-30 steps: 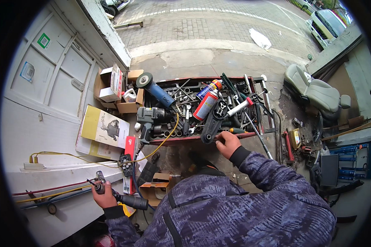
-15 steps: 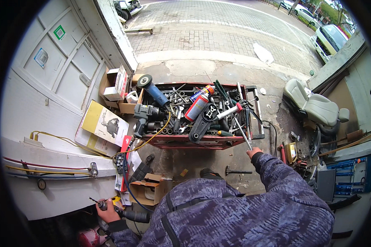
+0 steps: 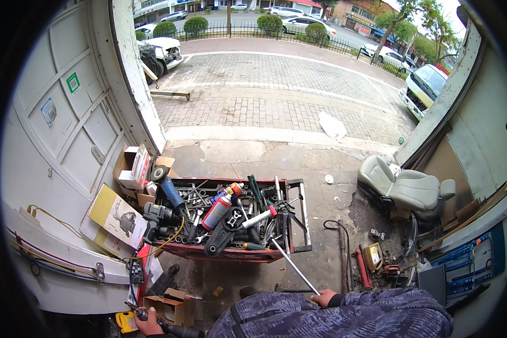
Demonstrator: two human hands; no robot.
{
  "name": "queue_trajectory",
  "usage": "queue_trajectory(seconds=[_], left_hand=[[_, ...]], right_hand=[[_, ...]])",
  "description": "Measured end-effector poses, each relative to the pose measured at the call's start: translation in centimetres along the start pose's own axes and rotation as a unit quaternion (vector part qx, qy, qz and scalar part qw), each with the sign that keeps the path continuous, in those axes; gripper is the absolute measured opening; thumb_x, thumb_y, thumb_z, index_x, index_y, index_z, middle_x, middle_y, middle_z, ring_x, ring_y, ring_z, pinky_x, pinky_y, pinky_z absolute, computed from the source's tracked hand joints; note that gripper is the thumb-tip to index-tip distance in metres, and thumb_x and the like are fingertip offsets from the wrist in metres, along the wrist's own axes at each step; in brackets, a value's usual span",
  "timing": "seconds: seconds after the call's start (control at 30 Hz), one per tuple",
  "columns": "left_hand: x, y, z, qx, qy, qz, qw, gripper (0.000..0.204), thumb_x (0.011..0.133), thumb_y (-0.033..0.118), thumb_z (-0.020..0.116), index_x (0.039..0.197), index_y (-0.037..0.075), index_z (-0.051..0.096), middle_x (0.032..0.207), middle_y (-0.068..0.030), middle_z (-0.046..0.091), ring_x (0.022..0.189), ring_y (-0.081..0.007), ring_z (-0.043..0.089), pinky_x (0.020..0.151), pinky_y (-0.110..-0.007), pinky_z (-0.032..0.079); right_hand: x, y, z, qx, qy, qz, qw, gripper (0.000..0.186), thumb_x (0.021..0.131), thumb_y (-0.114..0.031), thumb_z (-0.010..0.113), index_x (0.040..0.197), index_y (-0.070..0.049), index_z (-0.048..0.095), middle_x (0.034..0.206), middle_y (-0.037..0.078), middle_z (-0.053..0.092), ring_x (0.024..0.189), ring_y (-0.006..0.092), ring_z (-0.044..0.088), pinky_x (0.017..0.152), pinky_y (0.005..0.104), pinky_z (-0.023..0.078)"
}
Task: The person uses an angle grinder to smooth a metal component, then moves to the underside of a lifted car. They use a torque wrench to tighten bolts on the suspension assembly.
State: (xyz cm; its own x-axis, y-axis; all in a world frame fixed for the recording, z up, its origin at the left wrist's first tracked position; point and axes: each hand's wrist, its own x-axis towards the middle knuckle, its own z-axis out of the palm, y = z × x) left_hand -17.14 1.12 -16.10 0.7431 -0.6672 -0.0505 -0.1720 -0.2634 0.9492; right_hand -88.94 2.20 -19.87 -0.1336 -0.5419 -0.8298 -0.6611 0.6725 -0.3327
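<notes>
At the lower edge my left hand (image 3: 148,322) is closed around a drill-like power tool (image 3: 177,331) with a slim bit; part of it is cut off by the edge. My right hand (image 3: 323,298) grips the near end of a long silver metal bar (image 3: 296,268). The bar slants up and left, its far end by the near right corner of a red tool cart (image 3: 248,257). Heaped on the cart are wrenches, a red spray can (image 3: 217,212), a black two-ended part (image 3: 225,231), a blue angle grinder (image 3: 172,193) and a grey impact wrench (image 3: 156,216).
Left of the cart stand cardboard boxes (image 3: 114,217) and an air hose reel line (image 3: 56,261) along the wall. An open carton (image 3: 172,308) lies near my left hand. On the right are a beige car seat (image 3: 414,190), a red cylinder (image 3: 362,267) and a yellow container (image 3: 373,256).
The view has tipped upward, so the street shows more and the cart and both hands sit lower. Both hands keep their hold on the power tool and the bar.
</notes>
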Motion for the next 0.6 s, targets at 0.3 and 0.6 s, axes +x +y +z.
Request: queue_trajectory(seconds=[0.3,0.6], left_hand=[[-7.3,4.3,-5.8,-0.054,0.084,0.096,0.990,0.039,0.095,0.002,0.080,0.129,0.005,0.062,0.115,-0.0032,0.061,0.100,-0.0140,0.061,0.092,-0.032,0.054],[-31.5,10.8,-17.4,-0.077,0.311,0.055,0.946,0.040,0.094,0.001,0.084,0.126,0.009,0.062,0.101,-0.0049,0.068,0.091,-0.0179,0.070,0.086,-0.039,0.062]], right_hand=[[-1.3,-2.0,-7.0,-0.096,0.000,-0.342,0.935,0.045,0.108,-0.050,0.076,0.101,-0.006,0.079,0.087,0.021,0.078,0.082,0.0413,0.079,0.078,0.0510,0.061],[-12.5,-31.5,10.3,-0.157,-0.375,-0.567,0.716,0.042,0.115,-0.041,0.078,0.105,0.000,0.078,0.074,0.005,0.064,0.075,0.0129,0.057,0.071,0.0418,0.052]])
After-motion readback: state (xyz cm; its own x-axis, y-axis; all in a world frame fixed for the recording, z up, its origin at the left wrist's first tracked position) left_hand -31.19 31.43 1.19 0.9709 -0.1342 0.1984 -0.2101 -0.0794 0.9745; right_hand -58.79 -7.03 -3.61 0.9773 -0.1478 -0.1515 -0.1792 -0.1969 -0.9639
